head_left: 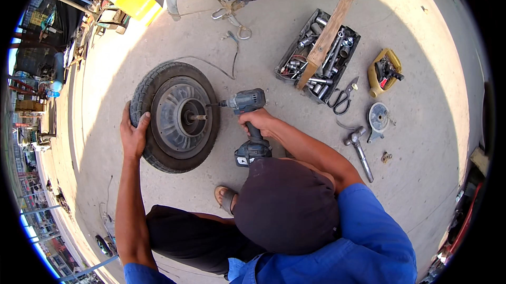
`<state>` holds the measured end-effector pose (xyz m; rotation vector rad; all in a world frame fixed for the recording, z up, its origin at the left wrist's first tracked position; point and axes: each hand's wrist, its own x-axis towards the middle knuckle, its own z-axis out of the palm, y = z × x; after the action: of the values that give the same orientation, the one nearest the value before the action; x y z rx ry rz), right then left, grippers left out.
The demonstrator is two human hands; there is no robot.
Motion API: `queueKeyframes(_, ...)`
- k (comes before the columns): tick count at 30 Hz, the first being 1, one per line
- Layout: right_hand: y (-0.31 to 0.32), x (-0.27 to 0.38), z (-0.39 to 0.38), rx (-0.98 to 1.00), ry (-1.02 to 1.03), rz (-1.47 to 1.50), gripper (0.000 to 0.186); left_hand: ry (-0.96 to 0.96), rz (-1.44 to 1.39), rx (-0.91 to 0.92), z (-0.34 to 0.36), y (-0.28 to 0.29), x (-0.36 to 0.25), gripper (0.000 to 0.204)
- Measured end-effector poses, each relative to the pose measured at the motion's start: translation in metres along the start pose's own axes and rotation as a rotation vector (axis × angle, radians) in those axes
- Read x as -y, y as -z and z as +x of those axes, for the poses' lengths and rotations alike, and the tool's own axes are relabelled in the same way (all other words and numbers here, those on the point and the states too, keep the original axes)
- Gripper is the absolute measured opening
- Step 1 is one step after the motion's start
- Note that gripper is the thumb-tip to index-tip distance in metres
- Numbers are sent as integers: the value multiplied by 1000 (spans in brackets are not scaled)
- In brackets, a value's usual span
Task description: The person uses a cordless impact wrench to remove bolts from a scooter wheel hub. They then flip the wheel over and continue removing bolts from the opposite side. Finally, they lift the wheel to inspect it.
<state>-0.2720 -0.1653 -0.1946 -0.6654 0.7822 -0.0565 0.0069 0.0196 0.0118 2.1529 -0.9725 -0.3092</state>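
Observation:
A scooter-type wheel (182,112) with a black tyre and a grey metal hub stands on the concrete, its hub face turned to the right. My left hand (135,132) grips the tyre's left side, thumb toward the sidewall and fingers on the tread. A threaded axle (198,118) sticks out of the hub. My right hand (256,121) is closed round the handle of a dark cordless impact driver (249,100). The driver's bit points left and reaches the hub face near the rim; whether it sits in a screw I cannot tell.
Right of the driver stand a black toolbox (337,68) of sockets and wrenches, crossed by a wooden bar (329,33), and a cut yellow jug (389,71). Scissors (342,99), a round metal plate (378,118) and a hammer-like tool (360,152) lie nearby. A cable (205,63) trails behind the wheel.

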Motion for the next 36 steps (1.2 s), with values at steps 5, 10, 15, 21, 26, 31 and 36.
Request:
queueKeyframes(5,7,-7,6,-30,28,-74,12,-8,17,11,0,-1,-1,76)
queueKeyframes(10,9,-10,3,4,26,4,13,-18,55,-6,1,1,6,76)
queueKeyframes(15,13,-13,1,22,5,62,14,-36,8,-6,1,-1,8,75)
queueKeyframes(21,27,-17,-12,48,-31,166,15,-65,91,-35,-2,-1,3,75)
queueKeyframes(26,47,-16,-27,61,22,193,14,-34,90,-20,-3,-5,-4,75)
queueKeyframes(31,41,3,-53,231,59,295,23,-165,149,-96,-5,-7,-1,71)
queueKeyframes(36,18,31,-79,416,129,291,26,-327,198,-36,-7,-12,-7,62)
